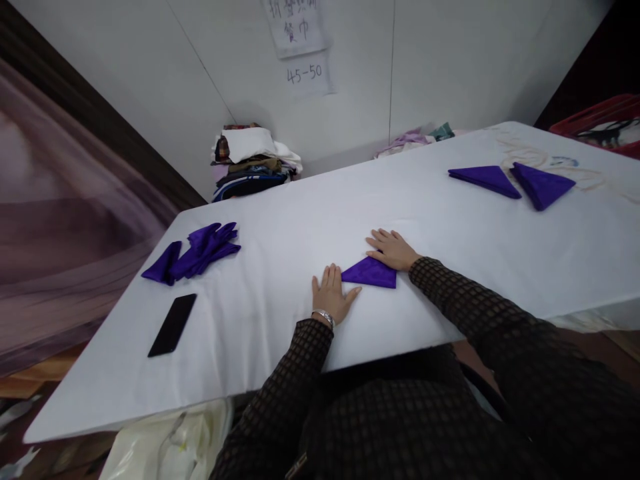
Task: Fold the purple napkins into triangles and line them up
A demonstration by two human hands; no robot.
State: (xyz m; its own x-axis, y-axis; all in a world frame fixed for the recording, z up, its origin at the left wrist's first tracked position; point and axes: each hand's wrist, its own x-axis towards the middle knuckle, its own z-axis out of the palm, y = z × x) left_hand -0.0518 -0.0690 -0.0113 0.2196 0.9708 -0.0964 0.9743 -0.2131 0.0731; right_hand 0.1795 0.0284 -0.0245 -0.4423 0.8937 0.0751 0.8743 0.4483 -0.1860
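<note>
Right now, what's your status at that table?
Left hand, right hand open, flat against folded purple napkin. Napkin on white table. Black phone apart, far left.

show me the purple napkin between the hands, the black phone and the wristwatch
purple napkin (371, 274): head view, middle of the folded triangle
black phone (173, 325): head view, middle of its dark face
wristwatch (325, 315): head view, on its metal band
</note>
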